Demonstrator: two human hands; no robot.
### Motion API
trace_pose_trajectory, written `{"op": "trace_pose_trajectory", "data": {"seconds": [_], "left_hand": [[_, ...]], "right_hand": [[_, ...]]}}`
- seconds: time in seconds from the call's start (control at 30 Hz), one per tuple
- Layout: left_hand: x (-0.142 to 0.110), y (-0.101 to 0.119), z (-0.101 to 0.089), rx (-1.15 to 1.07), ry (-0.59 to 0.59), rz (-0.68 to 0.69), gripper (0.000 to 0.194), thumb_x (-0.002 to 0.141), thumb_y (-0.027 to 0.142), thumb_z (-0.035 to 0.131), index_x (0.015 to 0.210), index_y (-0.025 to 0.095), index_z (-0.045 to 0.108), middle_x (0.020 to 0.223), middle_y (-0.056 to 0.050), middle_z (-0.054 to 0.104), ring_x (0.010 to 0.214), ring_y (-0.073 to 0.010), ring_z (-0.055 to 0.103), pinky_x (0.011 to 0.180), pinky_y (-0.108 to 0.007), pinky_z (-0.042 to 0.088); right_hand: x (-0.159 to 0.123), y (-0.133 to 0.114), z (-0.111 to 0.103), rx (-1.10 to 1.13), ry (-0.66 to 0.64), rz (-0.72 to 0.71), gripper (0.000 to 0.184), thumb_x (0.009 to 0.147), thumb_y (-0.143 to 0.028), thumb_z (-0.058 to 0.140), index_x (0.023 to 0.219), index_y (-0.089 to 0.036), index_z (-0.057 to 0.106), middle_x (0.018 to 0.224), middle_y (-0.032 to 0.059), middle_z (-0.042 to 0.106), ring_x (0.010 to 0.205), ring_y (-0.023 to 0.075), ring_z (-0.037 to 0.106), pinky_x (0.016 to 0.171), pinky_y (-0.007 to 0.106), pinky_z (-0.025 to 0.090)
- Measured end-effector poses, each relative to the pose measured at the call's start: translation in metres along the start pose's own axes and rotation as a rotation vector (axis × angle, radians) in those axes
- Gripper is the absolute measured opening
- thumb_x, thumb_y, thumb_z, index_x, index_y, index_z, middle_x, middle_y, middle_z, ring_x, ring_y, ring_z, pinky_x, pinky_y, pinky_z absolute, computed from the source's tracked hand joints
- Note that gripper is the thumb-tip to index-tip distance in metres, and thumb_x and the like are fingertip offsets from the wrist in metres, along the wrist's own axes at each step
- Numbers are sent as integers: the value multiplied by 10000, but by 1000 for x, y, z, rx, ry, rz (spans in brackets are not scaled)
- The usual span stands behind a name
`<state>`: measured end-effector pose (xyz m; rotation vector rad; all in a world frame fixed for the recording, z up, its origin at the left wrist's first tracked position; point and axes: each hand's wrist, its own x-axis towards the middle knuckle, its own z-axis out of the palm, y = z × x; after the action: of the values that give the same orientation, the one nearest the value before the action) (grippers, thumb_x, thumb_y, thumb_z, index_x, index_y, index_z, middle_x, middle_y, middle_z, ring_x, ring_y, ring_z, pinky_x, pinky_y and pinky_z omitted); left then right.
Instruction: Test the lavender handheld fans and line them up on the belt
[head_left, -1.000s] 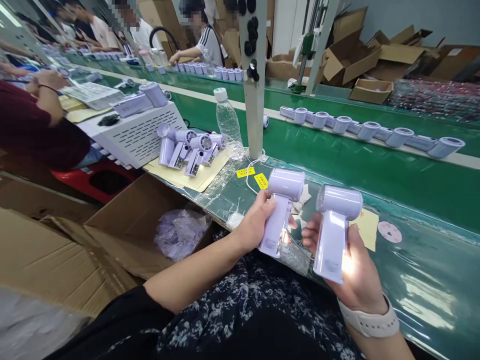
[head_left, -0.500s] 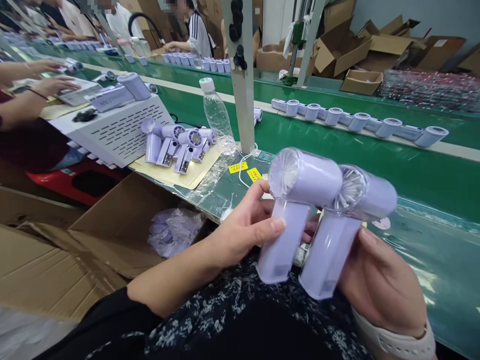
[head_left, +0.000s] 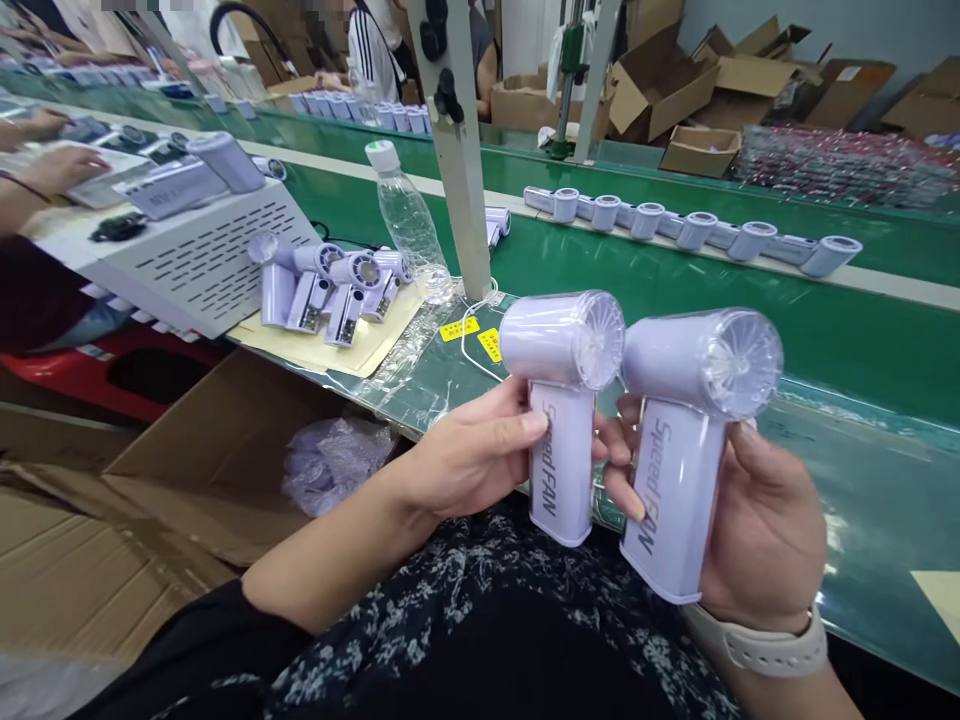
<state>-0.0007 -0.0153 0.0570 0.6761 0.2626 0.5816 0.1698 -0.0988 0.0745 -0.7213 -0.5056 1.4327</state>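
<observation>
My left hand is closed around a lilac handheld fan, thumb on the front of its handle. A second lilac handheld fan is gripped by my right hand, which wears a pale wristband. Both fans stand roughly upright side by side, their heads almost touching. "Speed FAN" is printed down each handle, and clear plastic seems to cover them. Their round ribbed ends point to the right. Some fingers are hidden behind the handles.
Several partly open fans rest on yellowish paper beside a plastic bottle and a slotted white box. A metal post rises from the bench. Fans line the green conveyor. A carton holds bagged lilac parts below. Co-workers stand along the line.
Both fans have been turned in my hands: their ribbed ends now point right instead of left, and the printed lettering has come into view. The camera view has shifted slightly.
</observation>
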Motion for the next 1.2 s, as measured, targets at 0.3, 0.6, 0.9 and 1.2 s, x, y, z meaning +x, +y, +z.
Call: {"op": "trace_pose_trajectory", "data": {"seconds": [0.3,0.6,0.9,1.2], "left_hand": [[1,-6,-6,263,73,53,652,735,404,881,1281,233,570,1200,-115,718,1065,-276,714,899,-395,597],[6,-5,-9,263,86,-3,811,675,553,878,1313,222,501,1276,-182,663,1084,-338,702,930,-494,574],[4,2,-12,462,123,3,611,764,501,826,1211,192,547,1230,-133,655,1082,-262,670,912,-383,533],[9,0,-25,1047,31,648,250,845,267,749,1083,214,693,1251,-108,731,1279,-274,627,1162,-458,412]], "right_hand": [[-2,11,-13,-5,299,-75,259,938,-402,640,1022,-205,786,925,93,807,804,247,773,715,375,670],[2,13,-8,-112,382,-93,237,941,-361,670,1100,-196,728,904,84,792,701,196,753,617,287,644],[2,27,-21,-179,363,-185,258,960,-333,550,1100,-233,742,900,62,790,729,262,756,641,396,636],[-15,20,-36,-836,-1,-512,564,784,-217,837,1284,-297,589,1425,90,619,1333,356,561,1081,553,463]]}}
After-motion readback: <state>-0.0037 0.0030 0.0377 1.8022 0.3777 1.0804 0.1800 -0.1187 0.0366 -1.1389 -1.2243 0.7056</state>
